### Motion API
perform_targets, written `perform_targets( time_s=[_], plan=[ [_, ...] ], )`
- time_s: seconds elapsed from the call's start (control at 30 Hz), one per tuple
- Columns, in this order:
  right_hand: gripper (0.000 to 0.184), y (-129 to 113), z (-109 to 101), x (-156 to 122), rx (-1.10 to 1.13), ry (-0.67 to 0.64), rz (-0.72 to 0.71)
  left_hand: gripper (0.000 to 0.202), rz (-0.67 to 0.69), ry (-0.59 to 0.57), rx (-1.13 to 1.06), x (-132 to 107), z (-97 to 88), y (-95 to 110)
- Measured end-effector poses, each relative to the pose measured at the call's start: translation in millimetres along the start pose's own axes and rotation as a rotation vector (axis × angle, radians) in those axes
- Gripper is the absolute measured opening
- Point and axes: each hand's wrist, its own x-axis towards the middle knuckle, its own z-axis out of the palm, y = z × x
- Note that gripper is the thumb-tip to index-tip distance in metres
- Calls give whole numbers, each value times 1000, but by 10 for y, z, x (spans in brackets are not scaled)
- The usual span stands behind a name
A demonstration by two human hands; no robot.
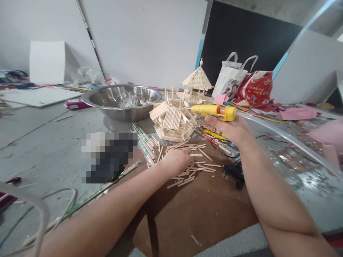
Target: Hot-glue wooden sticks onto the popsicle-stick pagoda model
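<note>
My right hand (230,129) is closed round a yellow glue gun (214,111), its nozzle pointing left at a small model house built of wooden sticks (173,121). My left hand (175,160) rests knuckles-up on a brown mat (193,214), fingers curled into a scatter of short loose sticks (194,167); what it pinches is hidden. A second stick model with a pointed roof (197,84) stands behind the first.
A large steel bowl (122,100) sits at the back left. Wrapped chopstick bundles (143,139) lie beside the model. A white tote and a red bag (254,89) stand at the back right. A clear tube (289,139) crosses the right side. Pink paper (297,114) lies further right.
</note>
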Motion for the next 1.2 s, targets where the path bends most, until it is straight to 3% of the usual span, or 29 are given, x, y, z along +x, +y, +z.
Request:
perform_targets(
  time_s=[0.3,0.63,0.77,0.93,1.07,1.2],
  plan=[
    [37,-101,57,13,-104,-60,-25,16,108,167,54,14,79,95],
    [35,-103,49,2,-129,-49,-15,22,-188,256,-223,-1,93,-78],
    [35,-77,47,7,-115,-41,-20,20,-275,333,-506,10,102,-86],
    [33,-95,37,12,-107,-49,4,11,-389,462,-1059,67,106,-116],
    [32,-93,36,11,-81,-36,-38,20,-442,411,-1539,104,114,-112],
    [32,-85,23,6,-79,-28,-22,5,-403,358,-1831,101,92,-73]
  ],
)
